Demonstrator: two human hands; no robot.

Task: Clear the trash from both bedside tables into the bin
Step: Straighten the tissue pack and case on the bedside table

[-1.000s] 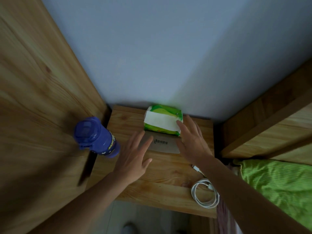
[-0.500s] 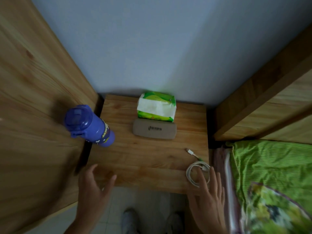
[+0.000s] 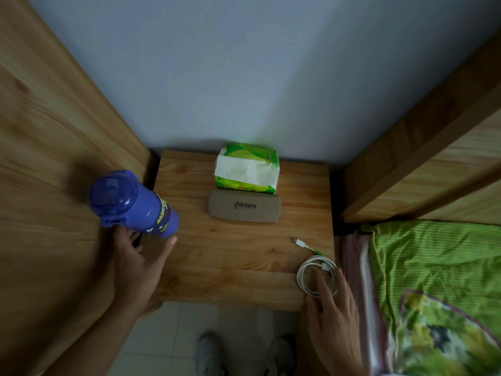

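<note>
The wooden bedside table (image 3: 230, 267) carries a blue bottle (image 3: 132, 204) at its left edge, a green tissue pack (image 3: 248, 169) at the back, a beige glasses case (image 3: 244, 208) in front of it, and a coiled white cable (image 3: 317, 278) at the front right. My left hand (image 3: 138, 264) reaches to the bottle's base with spread fingers, thumb on one side and fingers on the other. My right hand (image 3: 333, 313) lies flat, its straight fingers over the cable coil. I see no bin.
A wooden panel (image 3: 54, 158) stands close on the left. The bed frame (image 3: 420, 158) and green bedding (image 3: 439, 267) lie on the right. A blue-grey wall (image 3: 244, 77) is behind. My shoes (image 3: 211, 354) stand on the tiled floor below.
Both hands drew back from the glasses case and tissue pack to the table's front edge. They then moved forward again, the left to the bottle's base and the right onto the cable coil.
</note>
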